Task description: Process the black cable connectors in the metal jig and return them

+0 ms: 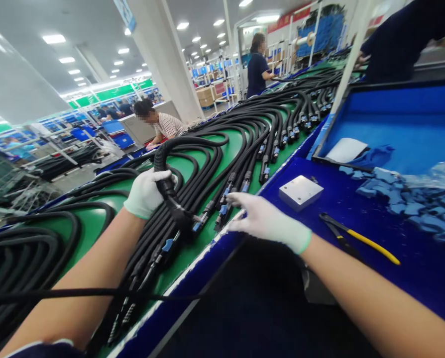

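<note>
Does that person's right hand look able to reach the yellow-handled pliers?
Probably yes. The gloved right hand is at the edge of the blue mat, and the yellow-handled pliers lie on that mat nearby. Nothing lies between them; the white block sits aside.

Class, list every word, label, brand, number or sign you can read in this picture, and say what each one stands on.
None can be read: the red banner on the far wall, the green banner across the hall and the blue sign on the pillar are too small or blurred.
</note>
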Motion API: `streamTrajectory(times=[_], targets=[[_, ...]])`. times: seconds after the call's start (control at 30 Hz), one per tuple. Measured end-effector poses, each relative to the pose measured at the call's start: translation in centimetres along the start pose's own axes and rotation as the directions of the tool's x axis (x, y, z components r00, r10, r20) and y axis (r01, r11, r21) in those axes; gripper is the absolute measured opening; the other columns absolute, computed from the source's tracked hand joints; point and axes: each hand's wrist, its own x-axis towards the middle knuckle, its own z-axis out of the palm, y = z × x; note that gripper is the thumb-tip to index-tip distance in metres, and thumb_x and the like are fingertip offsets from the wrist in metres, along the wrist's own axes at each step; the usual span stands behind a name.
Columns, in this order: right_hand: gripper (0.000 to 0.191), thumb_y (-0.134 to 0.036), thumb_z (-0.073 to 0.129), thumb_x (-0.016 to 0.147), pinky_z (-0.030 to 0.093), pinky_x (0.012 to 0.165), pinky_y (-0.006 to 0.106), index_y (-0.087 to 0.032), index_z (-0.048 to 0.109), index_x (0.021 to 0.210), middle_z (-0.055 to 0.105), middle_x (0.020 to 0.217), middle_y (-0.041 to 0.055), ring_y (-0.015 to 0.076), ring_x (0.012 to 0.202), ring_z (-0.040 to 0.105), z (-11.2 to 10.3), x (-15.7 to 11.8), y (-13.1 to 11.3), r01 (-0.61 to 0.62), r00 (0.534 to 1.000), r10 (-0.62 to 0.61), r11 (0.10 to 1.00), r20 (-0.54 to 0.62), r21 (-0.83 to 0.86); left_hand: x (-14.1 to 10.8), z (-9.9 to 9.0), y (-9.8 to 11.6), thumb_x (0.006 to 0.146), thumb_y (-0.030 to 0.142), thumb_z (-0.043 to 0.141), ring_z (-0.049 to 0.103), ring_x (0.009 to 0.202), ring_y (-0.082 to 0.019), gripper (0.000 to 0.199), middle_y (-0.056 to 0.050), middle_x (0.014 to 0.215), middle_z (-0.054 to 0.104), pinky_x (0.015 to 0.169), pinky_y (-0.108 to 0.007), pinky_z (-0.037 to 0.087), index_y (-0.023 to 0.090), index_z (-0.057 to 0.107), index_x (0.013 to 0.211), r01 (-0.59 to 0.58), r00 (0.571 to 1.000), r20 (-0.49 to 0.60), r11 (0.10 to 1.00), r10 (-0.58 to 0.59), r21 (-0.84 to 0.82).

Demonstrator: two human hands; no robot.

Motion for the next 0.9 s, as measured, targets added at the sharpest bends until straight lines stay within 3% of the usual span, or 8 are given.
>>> streamTrajectory(times=[0.1, 0.23, 0.33, 0.43, 0.53, 0.63, 0.73, 0.9], targets=[[0.093, -0.033, 0.089, 0.065, 0.058, 0.088, 0.037, -0.021, 0.051, 0.149, 0.073, 0.121, 0.0089, 0.0250, 0.102, 0.071, 3.8, -0.3, 0.0, -0.115, 0.991, 0.086, 0.928, 0.098, 0.354, -2.3, 6.0, 0.1, 0.085, 0.038, 0.070, 0.069, 0.092, -0.023, 0.029, -0.008, 0.094, 0.071, 0.091, -0.039, 0.057, 0.017, 0.066, 0.104, -0.070, 0.997, 0.038, 0.997, 0.070, -0.018], [0.047, -0.019, 0.078, 0.070, 0.052, 0.062, 0.028, -0.019, 0.068, 0.115, 0.066, 0.076, -0.0045, 0.0137, 0.062, 0.061, 3.3, -3.3, 1.4, -0.180, 0.983, 0.161, 0.810, 0.083, 0.558, -5.9, 10.3, -0.2, 0.080, 0.036, 0.079, 0.063, 0.119, -0.032, 0.043, -0.009, 0.122, 0.070, 0.113, -0.049, 0.045, 0.024, 0.068, 0.121, -0.383, 0.917, 0.025, 0.863, 0.397, 0.329], [0.029, -0.017, 0.078, 0.068, 0.048, 0.059, 0.025, -0.019, 0.068, 0.095, 0.064, 0.071, -0.0055, 0.0133, 0.060, 0.060, -0.1, -6.7, 0.9, -0.236, 0.972, 0.209, 0.847, 0.110, 0.476, -7.7, 11.4, -1.6, 0.076, 0.024, 0.081, 0.064, 0.119, -0.033, 0.043, -0.005, 0.119, 0.073, 0.117, -0.055, 0.037, 0.035, 0.073, 0.117, -0.769, 0.639, 0.551, 0.461, 0.537, 0.442], [0.026, -0.029, 0.081, 0.073, 0.048, 0.061, 0.026, -0.020, 0.069, 0.095, 0.069, 0.077, -0.0036, 0.0157, 0.067, 0.063, -4.1, -10.0, -0.2, -0.289, 0.948, 0.241, 0.926, 0.208, 0.241, -8.8, 13.0, -3.9, 0.087, 0.019, 0.069, 0.070, 0.100, -0.028, 0.032, -0.005, 0.107, 0.076, 0.100, -0.048, 0.051, 0.037, 0.076, 0.112, -0.894, 0.391, 0.837, 0.373, 0.382, 0.247], [0.031, -0.048, 0.076, 0.082, 0.049, 0.072, 0.032, -0.021, 0.071, 0.096, 0.074, 0.091, 0.0038, 0.0217, 0.080, 0.066, -7.7, -13.3, -0.1, -0.331, 0.943, 0.329, 0.921, -0.046, -0.205, -9.7, 15.5, -5.4, 0.096, 0.024, 0.058, 0.071, 0.099, -0.025, 0.029, -0.007, 0.110, 0.075, 0.090, -0.040, 0.056, 0.033, 0.075, 0.117, -0.783, 0.523, 0.803, 0.533, 0.287, 0.320], [0.033, -0.046, 0.073, 0.084, 0.048, 0.078, 0.042, -0.014, 0.070, 0.091, 0.071, 0.095, 0.0175, 0.0334, 0.091, 0.066, -9.8, -16.3, 2.0, -0.560, 0.827, 0.401, 0.540, -0.393, -0.628, -10.0, 18.2, -5.0, 0.097, 0.034, 0.057, 0.071, 0.109, -0.027, 0.026, -0.005, 0.115, 0.075, 0.101, -0.040, 0.054, 0.031, 0.075, 0.114, -0.570, 0.716, 0.679, 0.697, 0.162, 0.435], [0.016, -0.028, 0.068, 0.082, 0.046, 0.074, 0.039, -0.013, 0.067, 0.089, 0.068, 0.095, 0.0202, 0.0342, 0.090, 0.065, -10.0, -17.8, 4.3, -0.617, 0.769, 0.433, 0.308, -0.470, -0.725, -9.4, 20.5, -3.8, 0.093, 0.039, 0.061, 0.071, 0.110, -0.028, 0.031, -0.005, 0.116, 0.077, 0.101, -0.040, 0.054, 0.028, 0.075, 0.118, -0.330, 0.793, 0.609, 0.834, -0.009, 0.442], [0.007, -0.016, 0.057, 0.081, 0.044, 0.066, 0.031, -0.017, 0.063, 0.084, 0.068, 0.083, 0.0095, 0.0210, 0.071, 0.062, -9.1, -16.6, 4.3, -0.615, 0.782, 0.371, 0.588, -0.501, -0.525, -7.9, 23.1, -2.7, 0.087, 0.040, 0.067, 0.074, 0.096, -0.027, 0.044, -0.007, 0.103, 0.079, 0.086, -0.036, 0.057, 0.020, 0.072, 0.126, -0.089, 0.779, 0.607, 0.931, -0.156, 0.354]])
